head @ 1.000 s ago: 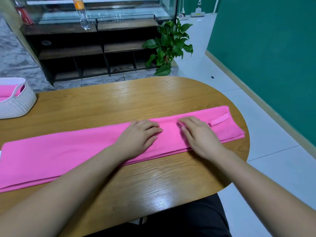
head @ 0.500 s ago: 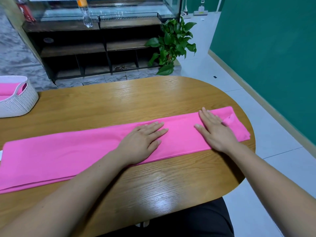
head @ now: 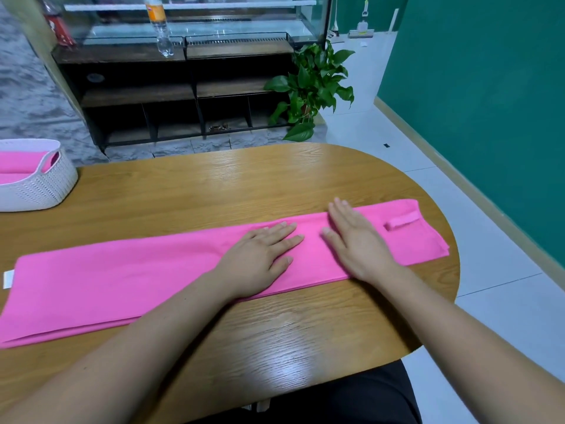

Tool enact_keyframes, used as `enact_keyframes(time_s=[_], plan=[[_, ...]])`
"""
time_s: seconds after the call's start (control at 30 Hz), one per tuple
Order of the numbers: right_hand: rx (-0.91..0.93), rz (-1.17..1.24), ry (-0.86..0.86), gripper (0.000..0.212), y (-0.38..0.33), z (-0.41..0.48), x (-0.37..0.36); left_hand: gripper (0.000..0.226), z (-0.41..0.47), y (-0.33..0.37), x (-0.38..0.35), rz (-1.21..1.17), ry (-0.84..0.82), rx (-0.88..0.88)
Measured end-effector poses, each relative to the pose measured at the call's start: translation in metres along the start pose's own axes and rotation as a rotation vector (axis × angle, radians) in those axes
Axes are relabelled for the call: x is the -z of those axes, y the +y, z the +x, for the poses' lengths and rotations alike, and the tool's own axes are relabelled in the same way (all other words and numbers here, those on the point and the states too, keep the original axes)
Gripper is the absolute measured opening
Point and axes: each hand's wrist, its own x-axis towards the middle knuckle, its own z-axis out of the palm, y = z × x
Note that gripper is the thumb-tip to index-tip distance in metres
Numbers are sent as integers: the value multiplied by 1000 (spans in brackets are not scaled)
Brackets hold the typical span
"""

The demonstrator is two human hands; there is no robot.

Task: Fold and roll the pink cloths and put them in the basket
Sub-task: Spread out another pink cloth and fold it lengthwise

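Right hand (head: 357, 243) slid beside left hand (head: 260, 258) on one pink cloth (head: 122, 280).

Head-worn view, forward and downward

Matt pink cloth (head: 122, 280) lies on a glossy, grained wood table (head: 244, 185); the far-left white basket (head: 46, 185) looks like perforated plastic.
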Motion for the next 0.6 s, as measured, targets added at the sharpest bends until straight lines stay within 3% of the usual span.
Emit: enact_keyframes(time_s=[0.17,0.6], plan=[[134,51,-63,79,-62,4,-38,61,-11,-9,-1,23,7,32],[148,-56,-58,76,-64,7,-41,68,-118,-84,23,34,51,347]])
